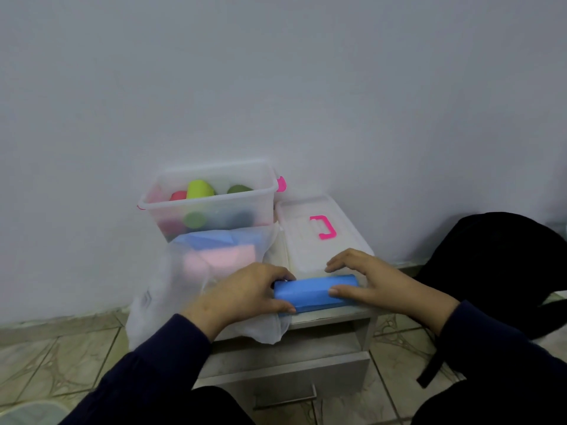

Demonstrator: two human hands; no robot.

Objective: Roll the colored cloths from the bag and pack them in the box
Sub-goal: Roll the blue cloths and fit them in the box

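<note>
So the blue cloth (316, 292) is a smooth, tight roll, kind of a flattened tube, lying at the front edge of the small grey counter (325, 320). The left hand (245, 294) wraps one end of it, fingers (280, 276) curled over the top and thumb under the near side. The right hand (377, 285) has its thumb pressed on the roll's near side while its fingers arch loosely above the far edge, so both hands are on the roll. Just behind the roll sits a frosted plastic lid (316, 237) with a hot pink handle. Left of the lid, a thin see-through white bag (171, 289) slumps with folded blue and pink cloths inside. Behind the bag is the clear plastic box (211, 200), holding rolled yellow, green and red cloths.
</note>
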